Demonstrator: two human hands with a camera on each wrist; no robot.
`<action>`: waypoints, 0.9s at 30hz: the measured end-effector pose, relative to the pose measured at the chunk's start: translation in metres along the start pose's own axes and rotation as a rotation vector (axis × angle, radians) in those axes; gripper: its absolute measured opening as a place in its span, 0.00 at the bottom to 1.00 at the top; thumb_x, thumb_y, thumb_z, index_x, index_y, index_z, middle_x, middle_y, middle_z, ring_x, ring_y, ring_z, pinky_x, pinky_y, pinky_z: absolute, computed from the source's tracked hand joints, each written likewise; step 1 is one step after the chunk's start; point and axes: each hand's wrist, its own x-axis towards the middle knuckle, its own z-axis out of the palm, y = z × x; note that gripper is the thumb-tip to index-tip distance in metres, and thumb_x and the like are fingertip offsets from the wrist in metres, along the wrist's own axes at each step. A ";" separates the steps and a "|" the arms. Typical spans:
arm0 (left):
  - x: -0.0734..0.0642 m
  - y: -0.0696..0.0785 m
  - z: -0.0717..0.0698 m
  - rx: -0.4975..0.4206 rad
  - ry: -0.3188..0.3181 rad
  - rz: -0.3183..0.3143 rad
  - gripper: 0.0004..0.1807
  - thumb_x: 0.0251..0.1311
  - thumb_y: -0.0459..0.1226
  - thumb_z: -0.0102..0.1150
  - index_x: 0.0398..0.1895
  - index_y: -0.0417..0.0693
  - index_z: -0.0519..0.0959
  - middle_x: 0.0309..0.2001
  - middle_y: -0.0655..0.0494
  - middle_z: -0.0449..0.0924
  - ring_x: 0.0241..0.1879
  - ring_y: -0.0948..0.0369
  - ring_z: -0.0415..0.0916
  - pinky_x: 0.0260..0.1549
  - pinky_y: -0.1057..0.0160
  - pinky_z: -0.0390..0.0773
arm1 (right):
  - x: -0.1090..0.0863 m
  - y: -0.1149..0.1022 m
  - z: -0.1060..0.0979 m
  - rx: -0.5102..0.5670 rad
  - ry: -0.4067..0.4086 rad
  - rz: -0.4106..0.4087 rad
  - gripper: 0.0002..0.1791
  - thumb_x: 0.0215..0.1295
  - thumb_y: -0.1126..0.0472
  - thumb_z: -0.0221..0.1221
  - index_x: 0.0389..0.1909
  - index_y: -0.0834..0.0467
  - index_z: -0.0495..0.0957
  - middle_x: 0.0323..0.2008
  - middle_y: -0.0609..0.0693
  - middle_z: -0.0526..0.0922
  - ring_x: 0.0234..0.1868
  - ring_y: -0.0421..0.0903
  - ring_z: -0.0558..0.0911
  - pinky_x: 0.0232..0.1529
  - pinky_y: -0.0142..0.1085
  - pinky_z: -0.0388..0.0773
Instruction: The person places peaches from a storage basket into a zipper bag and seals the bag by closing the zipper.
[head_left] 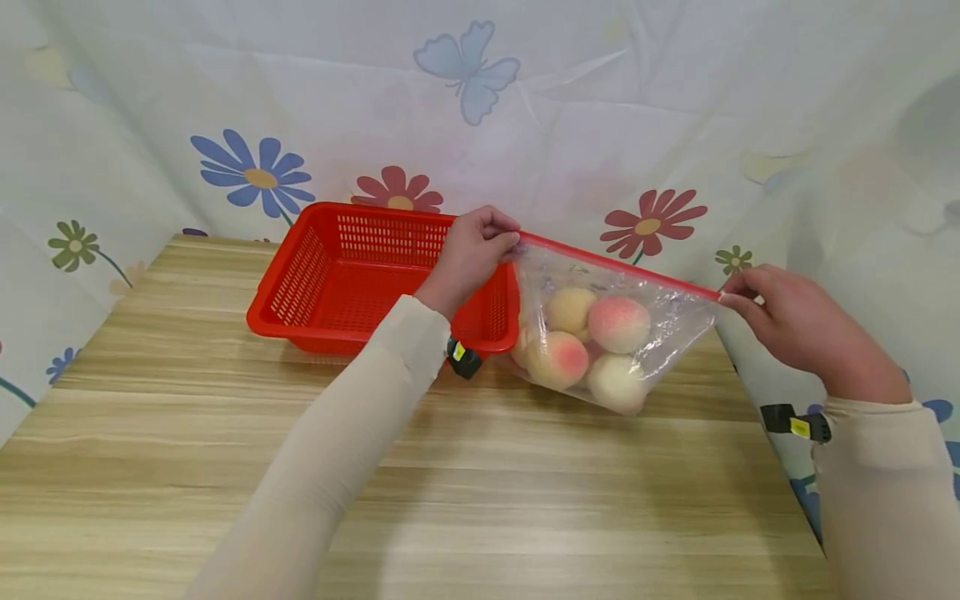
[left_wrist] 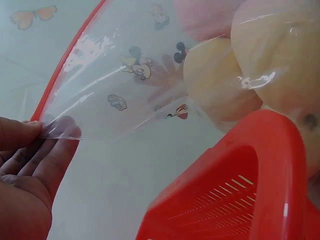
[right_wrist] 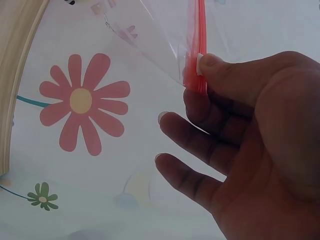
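Observation:
A clear zip bag with a red top strip hangs between my two hands, several peaches bunched inside it. At the strip's left end, my left hand pinches the corner between thumb and fingers; the left wrist view shows the fingertips behind the clear plastic. My right hand pinches the other end between thumb and forefinger, the remaining fingers spread apart in the right wrist view. The strip is pulled straight and slopes down to the right. Small cartoon prints mark the plastic.
A red slotted basket with nothing in it stands left of the bag, its right rim right beside the peaches and under my left forearm. Both stand over a wooden table. A flower-printed curtain hangs behind and at the sides.

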 end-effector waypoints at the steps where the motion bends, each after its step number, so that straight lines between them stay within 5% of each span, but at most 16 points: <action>1: 0.001 0.000 0.001 0.000 0.000 0.001 0.09 0.64 0.37 0.59 0.47 0.48 0.77 0.45 0.53 0.83 0.44 0.59 0.82 0.48 0.62 0.82 | -0.001 0.000 0.000 0.003 -0.006 0.005 0.13 0.69 0.58 0.56 0.46 0.64 0.76 0.41 0.59 0.79 0.38 0.52 0.74 0.36 0.47 0.77; 9: 0.016 0.000 0.011 0.011 -0.004 0.024 0.09 0.66 0.36 0.56 0.48 0.47 0.76 0.46 0.52 0.82 0.44 0.58 0.81 0.48 0.64 0.82 | -0.016 -0.003 0.002 0.023 -0.008 -0.018 0.13 0.70 0.57 0.55 0.46 0.63 0.76 0.43 0.58 0.79 0.40 0.52 0.75 0.38 0.50 0.79; 16: 0.027 0.002 0.018 0.006 -0.004 0.056 0.08 0.68 0.35 0.53 0.47 0.44 0.75 0.43 0.48 0.81 0.41 0.56 0.79 0.47 0.64 0.82 | -0.034 -0.014 0.010 -0.011 0.078 -0.162 0.06 0.66 0.61 0.60 0.41 0.58 0.76 0.35 0.47 0.78 0.32 0.37 0.70 0.28 0.33 0.72; 27: 0.040 0.004 0.030 -0.008 -0.055 0.087 0.07 0.69 0.34 0.50 0.46 0.43 0.74 0.42 0.48 0.79 0.45 0.51 0.80 0.49 0.61 0.81 | -0.050 -0.039 0.023 0.106 0.071 -0.271 0.02 0.67 0.61 0.58 0.37 0.53 0.74 0.28 0.40 0.68 0.27 0.33 0.65 0.26 0.28 0.64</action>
